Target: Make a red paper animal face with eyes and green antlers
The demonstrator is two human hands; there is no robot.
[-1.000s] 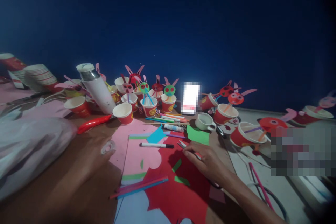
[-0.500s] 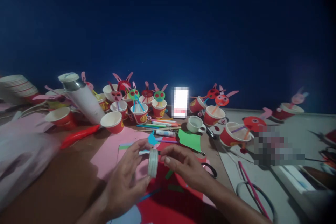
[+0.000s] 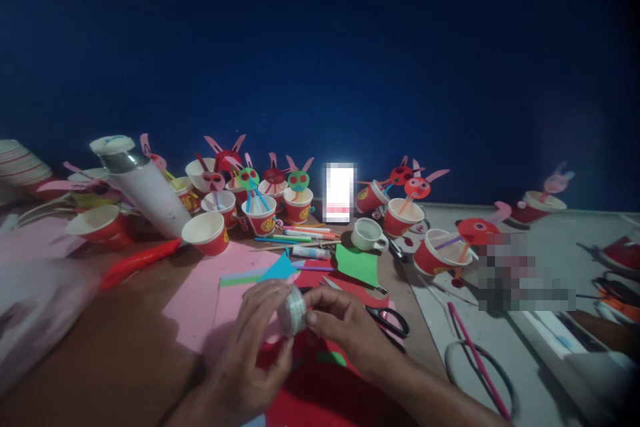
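A whitish roll of tape [image 3: 293, 312] is held above red paper in the middle of the table. My left hand [image 3: 255, 340] grips it from the left, the thumb below and the fingers over the top. On the other side my right hand [image 3: 355, 330] has its thumb and forefinger pinched together at the roll's edge; any tape end between them is too small to make out. Black-handled scissors [image 3: 393, 321] lie just beyond the right hand. Underneath are red paper [image 3: 320, 397] and a small green paper piece [image 3: 331, 358].
Paper cups with paper rabbit heads [image 3: 259, 213] line the back. A white flask [image 3: 150, 193] leans at left, near a plastic bag [image 3: 45, 320]. Markers [image 3: 300, 235], a white cup [image 3: 367, 235], green paper [image 3: 357, 265] and a glue stick [image 3: 310, 252] lie ahead.
The roll has turned so that its round face shows more. Both hands have moved slightly, the right fingers now touching the roll's edge. The scissors are more visible, and the view has shifted a little.
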